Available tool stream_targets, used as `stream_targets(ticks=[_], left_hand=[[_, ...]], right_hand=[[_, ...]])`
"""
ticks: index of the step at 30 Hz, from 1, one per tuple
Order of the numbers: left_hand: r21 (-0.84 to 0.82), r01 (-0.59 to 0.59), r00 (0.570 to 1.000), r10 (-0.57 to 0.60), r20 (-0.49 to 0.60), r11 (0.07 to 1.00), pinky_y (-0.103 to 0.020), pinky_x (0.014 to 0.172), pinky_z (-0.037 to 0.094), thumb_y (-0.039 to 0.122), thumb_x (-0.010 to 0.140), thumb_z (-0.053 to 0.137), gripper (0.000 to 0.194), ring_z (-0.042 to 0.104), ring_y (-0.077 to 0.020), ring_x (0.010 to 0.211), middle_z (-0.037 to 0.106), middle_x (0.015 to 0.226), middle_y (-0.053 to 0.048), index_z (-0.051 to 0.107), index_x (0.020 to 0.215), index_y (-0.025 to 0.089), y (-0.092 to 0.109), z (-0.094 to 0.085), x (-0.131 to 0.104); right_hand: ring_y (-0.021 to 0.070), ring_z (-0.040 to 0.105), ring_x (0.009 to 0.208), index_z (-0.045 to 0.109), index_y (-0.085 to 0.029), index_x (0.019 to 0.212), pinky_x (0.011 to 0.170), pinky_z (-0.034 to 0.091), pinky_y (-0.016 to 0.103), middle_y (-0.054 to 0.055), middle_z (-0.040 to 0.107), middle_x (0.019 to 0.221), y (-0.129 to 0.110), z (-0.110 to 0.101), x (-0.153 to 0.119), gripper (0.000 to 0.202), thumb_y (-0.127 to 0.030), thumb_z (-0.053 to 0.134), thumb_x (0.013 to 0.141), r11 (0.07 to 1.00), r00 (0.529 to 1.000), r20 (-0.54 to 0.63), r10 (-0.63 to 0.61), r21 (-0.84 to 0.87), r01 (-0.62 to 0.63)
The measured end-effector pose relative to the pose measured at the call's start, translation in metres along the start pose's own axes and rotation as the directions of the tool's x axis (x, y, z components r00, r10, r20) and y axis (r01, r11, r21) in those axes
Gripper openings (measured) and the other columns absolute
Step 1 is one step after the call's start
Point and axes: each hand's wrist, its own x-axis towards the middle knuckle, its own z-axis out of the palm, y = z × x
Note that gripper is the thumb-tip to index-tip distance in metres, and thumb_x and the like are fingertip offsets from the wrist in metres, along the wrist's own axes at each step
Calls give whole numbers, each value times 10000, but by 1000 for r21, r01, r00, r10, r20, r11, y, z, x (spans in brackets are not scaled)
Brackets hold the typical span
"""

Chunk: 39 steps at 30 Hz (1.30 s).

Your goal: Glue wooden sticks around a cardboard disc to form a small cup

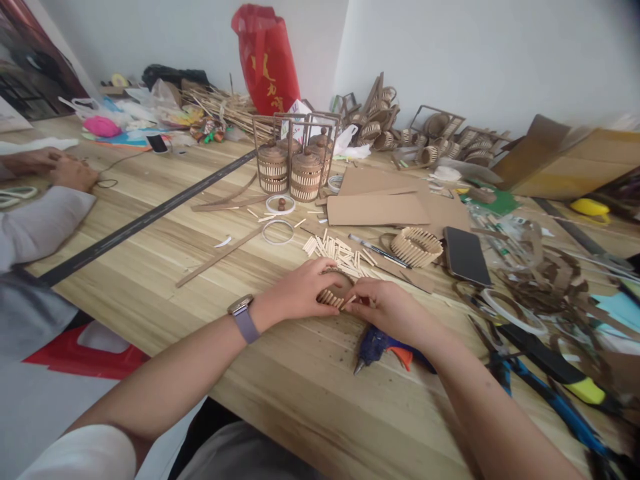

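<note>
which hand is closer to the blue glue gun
Your right. The right hand is just beyond the glue gun, almost over it; the left hand is farther off, to its left, gripping the far-left side of the small slatted ring.

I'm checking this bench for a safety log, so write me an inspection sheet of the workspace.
Surface: wood-grain table, dark specks near the glue gun.
Job's things: small round piece partly lined with sticks; loose stick pile just beyond.
Clutter: brown strips, pliers and yellow-black cutter crowd the right side.
Hands: left steadies the round piece; right pinches one stick at its edge.
Cables: thin dark cord at far left; glue gun's cord cannot be made out.
Surroundings: another person's hands at left; red bag by the wall.
</note>
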Motion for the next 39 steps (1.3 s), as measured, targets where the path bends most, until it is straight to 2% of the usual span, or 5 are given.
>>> stream_targets(ticks=[9,14,25,33,39], left_hand=[[6,-11,1000,11,-6,1000,-412,1008,412,319,704,786,458,460,-298,1222,454,1310,-121,601,1108,207,-1,1,1],[-1,-14,1000,14,-4,1000,-411,1006,416,317,708,783,454,469,-289,1213,461,1301,-105,597,1113,230,-1,1,1],[8,-7,1000,7,-5,1000,-434,1010,413,356,723,770,434,460,-290,1230,451,1324,-120,596,1099,227,-2,1,0],[7,3,1000,-3,10,1000,-437,1015,409,342,715,779,446,457,-300,1232,453,1326,-122,599,1105,219,1,-1,1],[3,-11,1000,11,3,1000,-425,1011,414,327,715,780,450,461,-294,1225,458,1314,-128,596,1107,203,0,-1,1]], right_hand=[[148,549,670,656,-185,756,621,384,244,11,601,718,3,3,0,119,-153,557,813,996,995,58,-75,-47,78],[136,531,636,609,-184,733,590,370,236,3,570,723,3,4,3,69,-154,575,785,992,1000,11,-17,-125,18],[163,567,697,647,-178,812,641,398,262,47,651,770,-4,-7,-5,253,-211,417,912,981,994,91,-59,-181,75],[165,568,664,645,-174,780,609,381,257,45,649,729,0,-5,-4,200,-214,483,890,967,994,72,-81,-235,95],[182,600,763,657,-182,866,684,404,270,60,679,829,2,-3,-3,225,-191,437,914,953,983,111,-145,-253,169]])
